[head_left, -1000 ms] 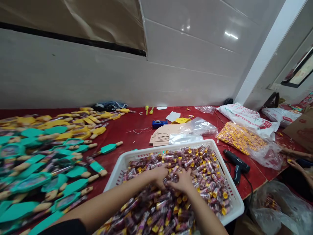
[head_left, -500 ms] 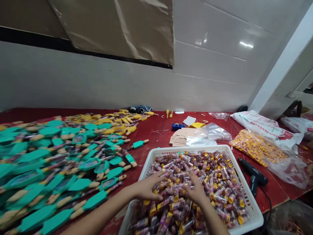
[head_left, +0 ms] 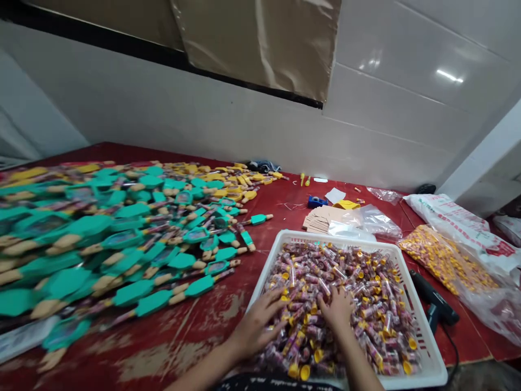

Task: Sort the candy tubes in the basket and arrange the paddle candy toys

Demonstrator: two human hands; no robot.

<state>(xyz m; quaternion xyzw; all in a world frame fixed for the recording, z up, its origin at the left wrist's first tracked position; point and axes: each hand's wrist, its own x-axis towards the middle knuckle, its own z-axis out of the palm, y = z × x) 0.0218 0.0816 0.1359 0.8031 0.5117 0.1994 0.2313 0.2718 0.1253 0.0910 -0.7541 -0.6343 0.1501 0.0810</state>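
A white plastic basket [head_left: 425, 336] stands in front of me, full of small clear tubes [head_left: 368, 296] with purple-pink print and yellow caps. My left hand [head_left: 260, 323] lies over the left part of the pile, its fingers stretched out and apart. Among the tubes near the middle rests my right hand [head_left: 338, 310], fingers spread and pointing down at them. Neither hand shows a tube gripped in it. Some fingertips blend into the pile.
Teal paddle-shaped pieces [head_left: 134, 210] with wooden-looking ends heap up on the left, yellow ones [head_left: 234, 191] behind. Cardboard pieces [head_left: 317, 218], a blue tape dispenser [head_left: 316, 202], a bag of yellow pieces [head_left: 443, 258] and a black heat gun [head_left: 434, 298] lie around the basket.
The view has swung left, so the basket appears further right. My left hand has shifted toward the basket's left side; my right hand, blurred before, now rests on the tubes.
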